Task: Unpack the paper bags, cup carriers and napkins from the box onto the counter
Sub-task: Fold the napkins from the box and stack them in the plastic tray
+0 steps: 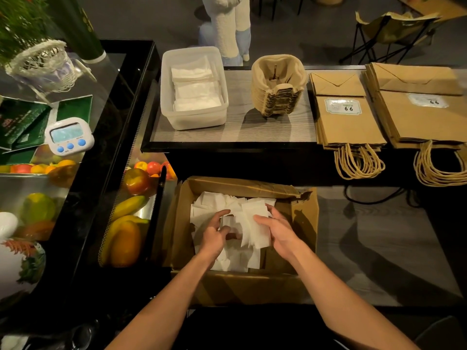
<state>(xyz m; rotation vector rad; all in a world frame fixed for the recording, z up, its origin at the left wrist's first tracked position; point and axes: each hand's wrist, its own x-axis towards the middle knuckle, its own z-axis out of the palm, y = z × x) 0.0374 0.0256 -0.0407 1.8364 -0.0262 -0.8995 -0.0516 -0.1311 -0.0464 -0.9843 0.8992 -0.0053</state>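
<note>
Down in the box (pixel 182 223), napkins (pixel 217 203) are the last job. Left hand (pixel 214 236) fingers curl round a small wad, and the right hand (pixel 280 233) pinches a bigger sheaf, I think. Paper bags (pixel 348 117) and cup carriers (pixel 278 87) already sit on the desk (pixel 265 127). Next up: gather a bunch and lift it into the tub (pixel 166 97).

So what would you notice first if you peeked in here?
Both hands, the left hand and the right hand, grip loose white napkins in the cardboard box, bottom middle. On the counter behind sit brown paper bags at the right and stacked cup carriers beside them. Bright fruit lies at the left.
</note>
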